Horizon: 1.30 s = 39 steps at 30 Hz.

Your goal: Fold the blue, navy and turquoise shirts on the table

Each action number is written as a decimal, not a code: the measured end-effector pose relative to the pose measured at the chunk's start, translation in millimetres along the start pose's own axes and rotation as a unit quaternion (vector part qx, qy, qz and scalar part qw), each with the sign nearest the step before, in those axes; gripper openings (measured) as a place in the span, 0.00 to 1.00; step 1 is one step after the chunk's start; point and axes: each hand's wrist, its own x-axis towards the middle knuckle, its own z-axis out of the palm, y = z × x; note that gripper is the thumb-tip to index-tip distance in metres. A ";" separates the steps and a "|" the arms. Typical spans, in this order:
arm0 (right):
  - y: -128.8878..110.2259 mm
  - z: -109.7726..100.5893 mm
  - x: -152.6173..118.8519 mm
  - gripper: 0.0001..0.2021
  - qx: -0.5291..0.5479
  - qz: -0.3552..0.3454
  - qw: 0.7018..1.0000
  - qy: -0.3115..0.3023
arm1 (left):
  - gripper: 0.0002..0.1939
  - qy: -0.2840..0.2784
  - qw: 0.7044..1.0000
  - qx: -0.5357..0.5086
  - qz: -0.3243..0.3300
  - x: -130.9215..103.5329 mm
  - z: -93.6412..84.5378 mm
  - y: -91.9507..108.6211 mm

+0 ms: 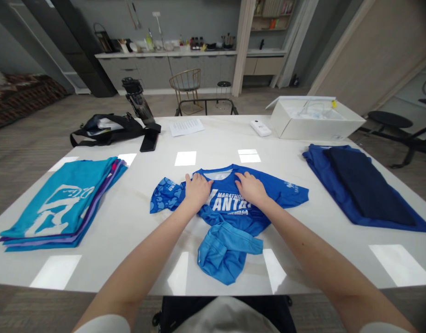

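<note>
A blue T-shirt (259, 185) with white lettering lies front up on the white table, collar away from me. Its lower part is bunched, with a lighter blue, inside-out fold (225, 252) nearest me. My left hand (198, 188) rests on the shirt's left shoulder area beside the collar, its thumb apart from the fingers. On the other side of the collar, my right hand (251, 187) lies on the fabric with its fingers spread. The undersides of both hands are hidden.
Folded teal and purple shirts (67, 194) are stacked at left; folded dark blue clothes (365, 185) lie at right. Along the back of the table (130, 259) are a black bag (112, 129), bottle (138, 101), phone (149, 141), paper (187, 127), white device (260, 128) and white box (303, 127).
</note>
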 end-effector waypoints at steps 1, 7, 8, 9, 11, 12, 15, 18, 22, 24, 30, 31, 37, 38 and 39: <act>1.7 0.3 6.6 0.24 -0.002 0.002 1.000 0.004 | 0.20 -0.002 1.000 -0.007 -0.009 7.9 2.7 -2.7; 9.5 2.7 52.9 0.26 -0.006 0.000 1.000 0.012 | 0.26 -0.039 0.999 -0.008 -0.037 61.5 25.3 -19.9; 10.5 4.0 60.2 0.26 -0.010 0.002 1.000 0.019 | 0.27 -0.047 0.998 -0.001 -0.047 70.0 29.8 -22.7; 11.5 5.5 67.3 0.26 -0.015 0.004 1.000 0.026 | 0.30 -0.053 0.997 0.008 -0.059 78.2 34.1 -25.6; 13.1 8.7 80.8 0.27 -0.025 0.006 0.999 0.043 | 0.34 -0.060 0.995 0.024 -0.080 93.9 41.4 -30.8; 13.6 10.2 87.3 0.27 -0.027 0.007 0.998 0.049 | 0.35 -0.066 0.993 0.031 -0.089 101.6 44.1 -33.0; 14.3 13.6 106.6 0.27 -0.032 0.013 0.998 0.051 | 0.39 -0.101 0.986 0.078 -0.108 123.9 47.3 -37.5; 13.9 15.5 125.9 0.28 -0.041 0.027 0.998 0.043 | 0.40 -0.151 0.969 0.159 -0.116 144.5 45.2 -38.6; 14.6 16.8 152.0 0.29 -0.049 0.038 0.997 0.036 | 0.39 -0.166 0.958 0.206 -0.110 167.1 44.2 -40.0; 15.9 17.3 165.0 0.29 -0.046 0.041 0.997 0.036 | 0.39 -0.157 0.960 0.207 -0.109 177.0 46.4 -42.5; 20.3 19.8 199.5 0.29 -0.029 0.045 0.998 0.044 | 0.38 -0.130 0.970 0.187 -0.091 204.6 55.6 -61.9; 21.0 20.4 203.7 0.29 -0.027 0.046 0.998 0.045 | 0.38 -0.125 0.972 0.181 -0.083 208.2 56.9 -66.2; 24.0 23.0 215.7 0.29 -0.022 0.040 0.997 0.060 | 0.35 -0.077 0.982 0.165 -0.043 213.2 60.0 -80.5; 23.6 23.1 215.5 0.29 -0.021 0.036 0.997 0.063 | 0.33 -0.052 0.984 0.170 -0.029 211.2 59.6 -79.2; 22.9 22.9 214.8 0.29 -0.021 0.032 0.997 0.067 | 0.30 -0.026 0.984 0.178 -0.011 208.9 58.9 -76.9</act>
